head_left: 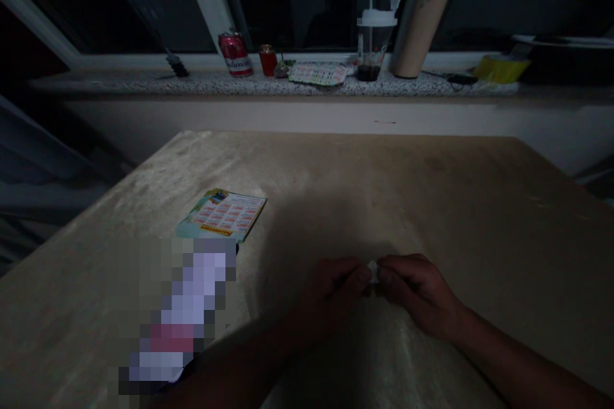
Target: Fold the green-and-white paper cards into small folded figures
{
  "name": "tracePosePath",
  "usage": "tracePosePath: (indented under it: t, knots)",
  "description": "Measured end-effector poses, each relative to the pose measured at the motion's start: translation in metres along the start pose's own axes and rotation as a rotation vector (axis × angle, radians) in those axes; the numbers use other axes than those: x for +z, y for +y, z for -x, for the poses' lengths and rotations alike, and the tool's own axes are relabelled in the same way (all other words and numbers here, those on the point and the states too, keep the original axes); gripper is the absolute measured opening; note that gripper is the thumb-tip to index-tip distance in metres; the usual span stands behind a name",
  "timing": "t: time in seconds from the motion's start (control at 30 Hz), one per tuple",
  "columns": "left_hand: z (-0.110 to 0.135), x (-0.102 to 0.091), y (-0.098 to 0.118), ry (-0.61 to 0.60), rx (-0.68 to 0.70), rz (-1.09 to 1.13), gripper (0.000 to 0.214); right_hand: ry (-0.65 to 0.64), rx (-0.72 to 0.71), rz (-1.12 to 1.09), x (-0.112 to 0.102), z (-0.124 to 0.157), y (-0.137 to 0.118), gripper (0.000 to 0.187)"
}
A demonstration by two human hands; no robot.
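Here we are — left hand (332, 297) and right hand (425, 297) both pinching a small pale piece (373, 272) between thumbs and fingers, above the table's (499, 217) near side — printed card (229, 212) lying farther left.

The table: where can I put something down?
Bare table stretches from the right hand to the right edge, and beyond the left hand toward the windowsill. It's crowded left of that hand: printed card, bright blurred thing. Both hands fill the front middle, pinching a small pale piece.
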State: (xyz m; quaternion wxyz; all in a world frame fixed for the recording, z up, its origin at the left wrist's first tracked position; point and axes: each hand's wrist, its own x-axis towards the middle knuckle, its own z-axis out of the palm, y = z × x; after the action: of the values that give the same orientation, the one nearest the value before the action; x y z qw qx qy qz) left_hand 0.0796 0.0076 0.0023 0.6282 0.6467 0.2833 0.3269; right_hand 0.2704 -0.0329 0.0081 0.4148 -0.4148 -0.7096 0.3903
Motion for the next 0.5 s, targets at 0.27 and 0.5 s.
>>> tracePosePath:
  t: [0.27, 0.5]
  knots:
    - [0.0009, -0.0009, 0.0072, -0.027, 0.144, -0.089, 0.041, -0.025, 0.051, -0.069, 0.0002, 0.0006, -0.0015, 0.039]
    - [0.0014, 0.0004, 0.0061, 0.012, 0.164, -0.176, 0.041, 0.001, 0.046, 0.01, 0.0016, 0.0027, -0.0056, 0.039]
